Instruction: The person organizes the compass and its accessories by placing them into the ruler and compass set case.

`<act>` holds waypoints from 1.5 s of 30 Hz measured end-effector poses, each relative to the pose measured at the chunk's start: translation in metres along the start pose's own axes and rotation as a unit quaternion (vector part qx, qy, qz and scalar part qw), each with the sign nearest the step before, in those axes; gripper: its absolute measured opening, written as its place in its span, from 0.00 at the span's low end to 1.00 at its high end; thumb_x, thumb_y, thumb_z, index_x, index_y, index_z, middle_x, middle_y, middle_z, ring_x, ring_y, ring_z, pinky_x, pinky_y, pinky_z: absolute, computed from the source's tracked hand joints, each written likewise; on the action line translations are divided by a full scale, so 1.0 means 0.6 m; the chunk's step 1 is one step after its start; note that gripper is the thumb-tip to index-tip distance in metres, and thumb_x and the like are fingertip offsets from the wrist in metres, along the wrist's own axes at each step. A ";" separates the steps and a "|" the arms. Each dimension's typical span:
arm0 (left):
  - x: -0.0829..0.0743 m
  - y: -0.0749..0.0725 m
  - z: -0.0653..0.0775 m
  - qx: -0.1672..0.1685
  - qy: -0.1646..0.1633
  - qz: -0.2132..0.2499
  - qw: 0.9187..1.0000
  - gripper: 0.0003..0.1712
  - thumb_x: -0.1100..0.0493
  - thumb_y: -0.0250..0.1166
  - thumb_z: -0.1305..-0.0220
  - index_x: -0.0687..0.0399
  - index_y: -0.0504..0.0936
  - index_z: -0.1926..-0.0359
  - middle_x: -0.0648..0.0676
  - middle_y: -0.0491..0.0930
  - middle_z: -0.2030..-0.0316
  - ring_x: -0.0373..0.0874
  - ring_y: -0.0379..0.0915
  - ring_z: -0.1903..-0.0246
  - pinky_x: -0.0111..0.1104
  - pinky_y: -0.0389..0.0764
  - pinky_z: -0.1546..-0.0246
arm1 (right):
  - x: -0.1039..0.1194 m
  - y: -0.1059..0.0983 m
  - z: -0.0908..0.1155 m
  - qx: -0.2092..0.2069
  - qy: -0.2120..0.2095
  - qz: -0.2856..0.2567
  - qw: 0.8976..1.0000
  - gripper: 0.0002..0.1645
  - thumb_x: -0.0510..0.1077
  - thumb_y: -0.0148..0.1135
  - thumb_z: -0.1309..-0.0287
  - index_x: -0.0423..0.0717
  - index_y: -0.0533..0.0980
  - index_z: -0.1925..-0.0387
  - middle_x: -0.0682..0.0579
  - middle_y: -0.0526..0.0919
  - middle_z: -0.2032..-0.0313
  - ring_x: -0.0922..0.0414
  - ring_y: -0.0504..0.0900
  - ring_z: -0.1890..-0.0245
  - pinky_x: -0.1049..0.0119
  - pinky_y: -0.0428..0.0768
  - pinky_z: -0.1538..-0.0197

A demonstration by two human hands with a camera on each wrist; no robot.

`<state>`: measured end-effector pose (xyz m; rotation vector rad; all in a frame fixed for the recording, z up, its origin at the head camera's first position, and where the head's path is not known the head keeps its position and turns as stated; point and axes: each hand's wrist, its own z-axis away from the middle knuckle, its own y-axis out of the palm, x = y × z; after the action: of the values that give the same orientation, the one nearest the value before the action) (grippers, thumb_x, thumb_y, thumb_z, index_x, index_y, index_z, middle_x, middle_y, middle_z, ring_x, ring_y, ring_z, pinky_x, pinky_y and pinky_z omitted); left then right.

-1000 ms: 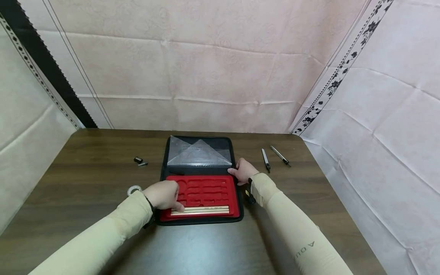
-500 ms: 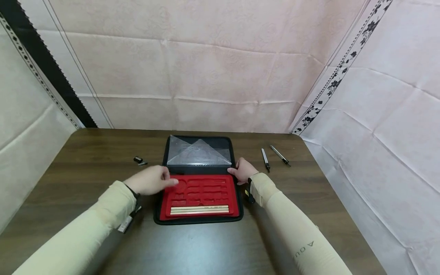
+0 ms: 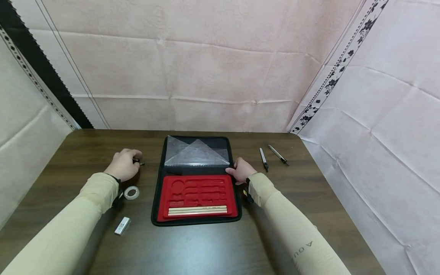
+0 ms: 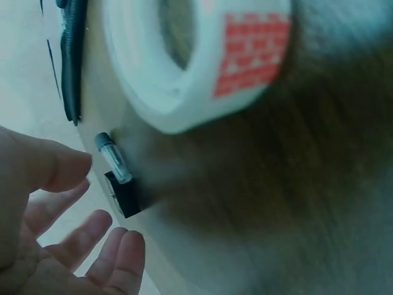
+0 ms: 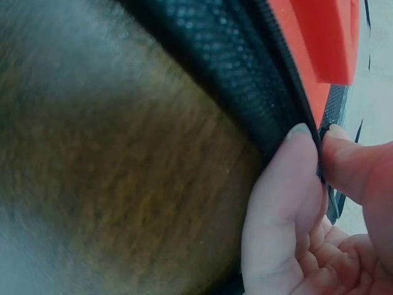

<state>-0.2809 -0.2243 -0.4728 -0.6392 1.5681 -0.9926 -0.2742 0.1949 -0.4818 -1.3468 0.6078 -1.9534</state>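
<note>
Firstly, by head view, we list one clear tube (image 4: pixel 116 163) and one black block (image 4: pixel 126 198) at three o'clock from the nearer left hand (image 3: pixel 123 164), fingers parted. Right hand (image 3: pixel 243 170): pinching the black case (image 5: pixel 245 80).

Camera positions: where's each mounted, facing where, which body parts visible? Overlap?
Head: on the person's head, facing forward and down over the table and black case; left hand, right hand and sleeves show.
Left wrist: on that wrist, looking past the tape roll to a small black block; left hand shows.
Right wrist: on that wrist, facing the black case's edge; right hand shows, pinching it.
Shared: head and left wrist both include the tape roll.
</note>
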 end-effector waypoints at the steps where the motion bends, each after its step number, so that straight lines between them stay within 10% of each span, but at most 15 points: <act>1: 0.001 0.000 0.001 0.004 0.000 -0.001 1.000 0.23 0.66 0.53 0.36 0.70 0.71 0.41 0.76 0.64 0.42 0.72 0.52 0.39 0.60 0.50 0.40 | 0.000 0.000 0.000 0.000 0.000 -0.001 1.000 0.21 0.50 0.63 0.37 0.39 0.63 0.61 0.40 0.71 0.67 0.50 0.79 0.75 0.63 0.81 0.75; 32: 0.006 -0.002 0.026 -0.002 -0.029 -0.040 0.999 0.13 0.63 0.57 0.32 0.72 0.75 0.53 0.73 0.69 0.56 0.65 0.68 0.57 0.54 0.70 0.56 | 0.002 0.002 0.005 -0.011 0.001 0.020 1.000 0.22 0.52 0.62 0.36 0.40 0.64 0.60 0.41 0.73 0.67 0.52 0.80 0.74 0.64 0.81 0.75; 40: -0.063 0.017 0.019 -0.003 0.032 -0.055 0.998 0.12 0.61 0.62 0.34 0.68 0.77 0.57 0.64 0.76 0.62 0.56 0.74 0.61 0.51 0.74 0.58 | 0.002 0.001 0.007 -0.009 0.001 0.018 1.000 0.22 0.52 0.62 0.37 0.40 0.64 0.59 0.41 0.73 0.67 0.52 0.80 0.73 0.64 0.81 0.74; 45: -0.139 0.037 0.028 0.065 0.079 -0.043 0.994 0.08 0.60 0.65 0.37 0.60 0.78 0.62 0.55 0.75 0.69 0.47 0.72 0.70 0.42 0.76 0.65 | 0.002 0.002 0.005 -0.009 0.003 0.013 1.000 0.22 0.51 0.62 0.36 0.40 0.64 0.59 0.41 0.72 0.66 0.52 0.80 0.73 0.64 0.81 0.74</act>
<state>-0.2429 -0.1485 -0.4500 -0.5524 1.6094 -1.2246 -0.2714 0.1928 -0.4809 -1.3374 0.6445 -1.9363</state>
